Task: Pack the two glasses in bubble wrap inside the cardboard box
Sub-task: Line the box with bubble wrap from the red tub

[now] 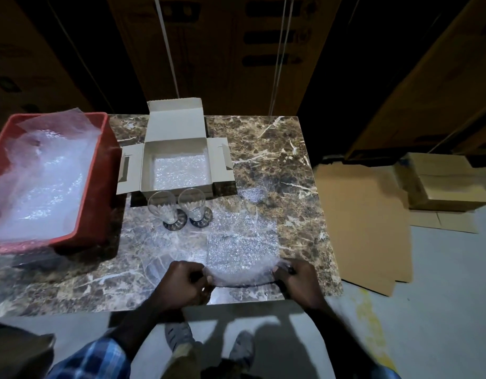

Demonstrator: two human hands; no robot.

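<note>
The head view looks down on a marble-patterned table (277, 160), and the open cardboard box (176, 165) near its far edge serves as the landmark. The box stands with its lid flap raised behind it and its two side flaps folded outward; a layer of bubble wrap (180, 170) lines its bottom.

Just in front of the box, on the near side, two clear glasses stand upright and close together: the left glass (162, 209) and the right glass (194, 205), each on a dark round base. They do not touch the box as far as can be told.

Nearer still, in front of the glasses and a little to the right of the box, a bubble wrap sheet (242, 244) lies spread on the table. The left hand (183, 283) has its fingers curled round the sheet's near left edge, and the right hand (296, 283) grips the near right edge; the sheet's near border sags in a curve between them. Both hands sit at the table's near edge, well apart from the box.

Left of the box, touching or just beside its left flap, a red tray (99, 170) holds a loose heap of more bubble wrap (42, 176).

Right of the box, beyond the table, flat cardboard (365, 220) lies on the floor with a stack of folded cartons (441, 184) behind it.
</note>
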